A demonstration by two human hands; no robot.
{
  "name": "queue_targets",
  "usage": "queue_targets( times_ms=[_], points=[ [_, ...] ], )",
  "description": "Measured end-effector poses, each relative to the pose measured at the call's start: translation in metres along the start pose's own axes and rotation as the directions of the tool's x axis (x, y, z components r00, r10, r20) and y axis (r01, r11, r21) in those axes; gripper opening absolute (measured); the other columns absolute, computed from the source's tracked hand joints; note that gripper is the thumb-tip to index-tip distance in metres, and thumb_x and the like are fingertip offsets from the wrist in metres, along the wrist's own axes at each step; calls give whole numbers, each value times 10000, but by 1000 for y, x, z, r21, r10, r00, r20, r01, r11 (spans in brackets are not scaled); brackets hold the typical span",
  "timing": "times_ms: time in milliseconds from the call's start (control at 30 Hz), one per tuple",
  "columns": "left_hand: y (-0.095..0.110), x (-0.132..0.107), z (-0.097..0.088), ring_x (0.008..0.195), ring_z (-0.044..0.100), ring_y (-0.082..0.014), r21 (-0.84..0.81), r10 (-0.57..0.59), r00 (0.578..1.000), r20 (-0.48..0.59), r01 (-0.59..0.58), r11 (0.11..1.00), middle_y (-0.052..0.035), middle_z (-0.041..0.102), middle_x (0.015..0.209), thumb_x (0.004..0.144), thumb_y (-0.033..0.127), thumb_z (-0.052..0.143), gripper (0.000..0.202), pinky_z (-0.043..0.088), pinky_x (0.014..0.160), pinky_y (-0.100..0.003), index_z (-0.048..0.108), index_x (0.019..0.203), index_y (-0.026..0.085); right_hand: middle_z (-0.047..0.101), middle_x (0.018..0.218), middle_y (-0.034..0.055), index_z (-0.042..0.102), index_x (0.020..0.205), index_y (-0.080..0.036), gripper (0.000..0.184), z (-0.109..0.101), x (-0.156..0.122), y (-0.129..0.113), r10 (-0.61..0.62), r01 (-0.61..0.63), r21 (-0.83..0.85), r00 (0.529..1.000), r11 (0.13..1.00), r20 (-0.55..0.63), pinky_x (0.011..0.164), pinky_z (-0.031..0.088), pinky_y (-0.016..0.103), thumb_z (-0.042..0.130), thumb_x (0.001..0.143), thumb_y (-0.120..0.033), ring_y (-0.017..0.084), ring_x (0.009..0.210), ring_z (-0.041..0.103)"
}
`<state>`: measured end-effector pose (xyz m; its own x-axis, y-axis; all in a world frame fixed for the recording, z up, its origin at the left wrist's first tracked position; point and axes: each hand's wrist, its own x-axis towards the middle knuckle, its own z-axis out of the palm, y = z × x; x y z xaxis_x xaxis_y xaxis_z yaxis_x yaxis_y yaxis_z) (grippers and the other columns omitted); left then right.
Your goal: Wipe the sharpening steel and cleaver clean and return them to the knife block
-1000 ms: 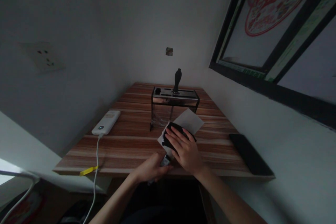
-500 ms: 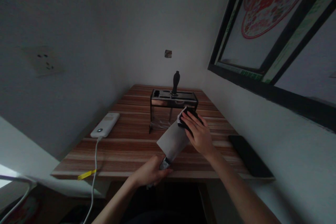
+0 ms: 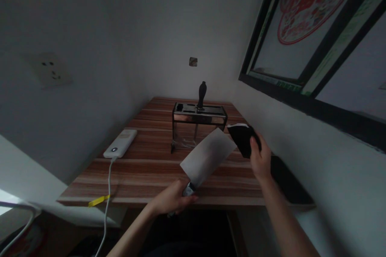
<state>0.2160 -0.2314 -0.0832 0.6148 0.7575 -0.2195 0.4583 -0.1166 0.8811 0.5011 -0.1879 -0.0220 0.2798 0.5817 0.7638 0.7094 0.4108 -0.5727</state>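
Note:
My left hand (image 3: 173,197) is closed round the handle of a cleaver (image 3: 208,156) near the table's front edge. The broad, pale metal blade points away and to the right, held above the tabletop. To the right of the blade's tip, apart from it, my right hand (image 3: 261,156) grips a folded black cloth (image 3: 243,138) with a white edge. Behind the blade stands a knife block (image 3: 199,114) with a shiny slotted top and see-through sides. One knife (image 3: 202,94) is in it, its black handle upright.
On the left of the striped wooden table (image 3: 144,168) lies a white power bank (image 3: 120,143), its cable (image 3: 109,192) with a yellow tag hanging over the front edge. A black flat object (image 3: 289,180) lies at the right edge. Walls enclose three sides.
My right hand has moved right with the black cloth, off the far end of the blade, which now shows whole. My left hand and the cleaver are nearly unmoved.

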Motion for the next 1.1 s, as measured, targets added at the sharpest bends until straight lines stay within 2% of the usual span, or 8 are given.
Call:
queue_targets(
  times_ms=[200,333,433,533,667,767,933,1100],
  points=[
    [-1,0,0,363,403,-70,15,-19,1000,-16,19,1000,89,424,420,769,356,518,200,272,359,-153,411,756,187,643,1135,131,632,1074,-151,461,-4,-21,25,266,-269,82,963,960,43,995,371,446,484,813,-501,268,1108,552],
    [0,-1,0,347,389,-67,17,-23,1000,-18,24,1000,95,421,428,768,349,528,198,265,348,-155,421,790,184,665,1113,104,655,1049,-179,478,9,-43,44,571,-591,232,807,773,151,947,427,448,598,711,-512,280,1074,584],
    [-2,-1,0,361,416,-64,17,20,1000,-24,-20,1000,81,447,446,778,334,528,188,290,369,-153,423,759,179,697,1046,77,672,1019,-196,430,17,-57,52,594,-679,282,732,678,335,859,493,410,612,705,-484,266,993,631],
    [-7,-3,1,380,449,-69,6,82,997,-14,-82,997,66,474,474,794,370,529,217,308,380,-152,442,787,171,699,1040,70,678,994,-200,358,20,-64,57,481,-605,213,762,767,433,884,476,413,604,728,-427,258,989,631],
    [-9,-7,1,413,451,-67,-2,146,988,42,-146,989,51,481,485,820,475,491,315,313,402,-149,454,797,163,700,1020,78,671,972,-200,307,21,-67,63,367,-451,119,830,885,420,917,446,453,577,743,-381,271,995,623],
    [-4,-12,-1,459,448,-68,-37,167,983,77,-165,986,36,485,511,818,544,461,390,312,432,-153,451,746,162,698,1024,77,665,974,-213,288,24,-67,65,335,-419,122,842,900,423,917,449,457,566,749,-363,273,993,624],
    [9,-22,-7,564,443,-86,-75,136,986,100,-129,989,28,498,621,773,599,494,442,340,505,-169,494,821,159,695,1035,78,652,1006,-206,303,26,-68,65,294,-380,122,850,917,437,910,463,458,544,765,-355,269,984,631],
    [25,-39,-16,781,503,-145,99,111,993,-45,-106,989,-15,610,883,782,500,540,373,417,720,-213,564,974,181,709,998,80,673,960,-218,290,25,-69,64,282,-362,123,863,924,419,884,484,457,536,754,-369,288,960,642]
  ],
)
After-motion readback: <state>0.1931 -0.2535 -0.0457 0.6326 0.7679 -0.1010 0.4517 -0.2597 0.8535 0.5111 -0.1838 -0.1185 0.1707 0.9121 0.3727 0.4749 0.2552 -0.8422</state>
